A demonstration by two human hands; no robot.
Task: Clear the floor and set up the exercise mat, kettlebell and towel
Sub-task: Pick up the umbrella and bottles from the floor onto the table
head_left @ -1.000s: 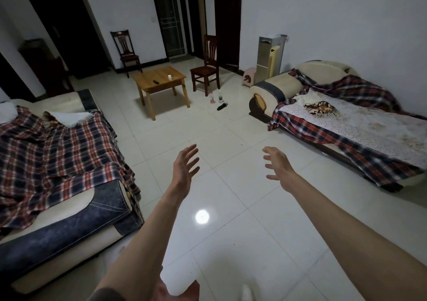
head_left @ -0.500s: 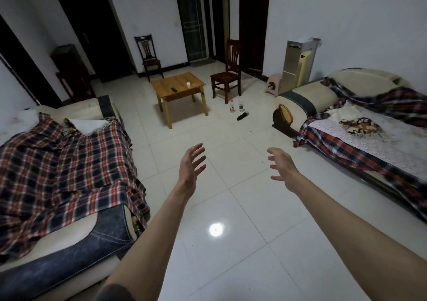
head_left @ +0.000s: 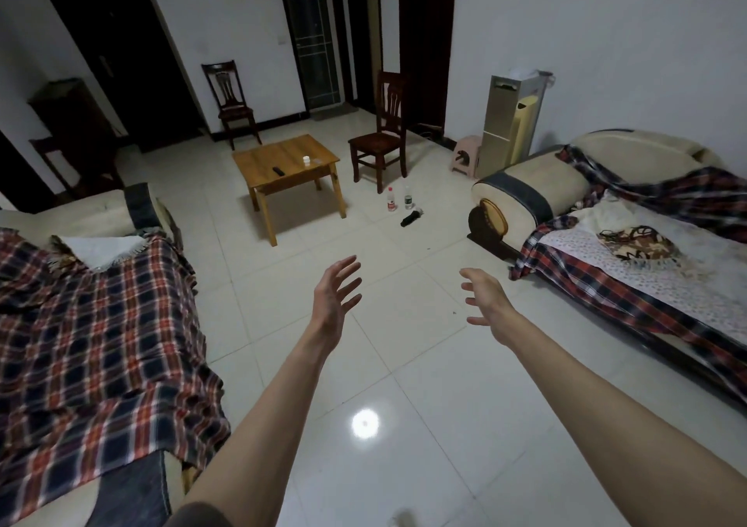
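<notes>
My left hand point(head_left: 336, 298) and my right hand point(head_left: 483, 298) are stretched out over the white tiled floor point(head_left: 404, 364), both empty with fingers spread. Further ahead on the floor stand two plastic bottles, one with a red label point(head_left: 391, 199) and one with a dark label point(head_left: 408, 198). A black object point(head_left: 411, 218) lies on its side just in front of them. A white towel-like cloth point(head_left: 99, 249) rests on the left sofa. No mat or kettlebell shows in this view.
A plaid-covered sofa point(head_left: 93, 344) fills the left side, another sofa point(head_left: 630, 251) the right. A low wooden table point(head_left: 287, 162) stands ahead with a remote and a small white jar. Two wooden chairs point(head_left: 380, 134), a pink stool point(head_left: 467, 158) and a tall appliance point(head_left: 511, 122) stand behind.
The view has lifted and moved forward, so the table and bottles sit lower and nearer in frame. Both hands stay open and outstretched, roughly as before.
</notes>
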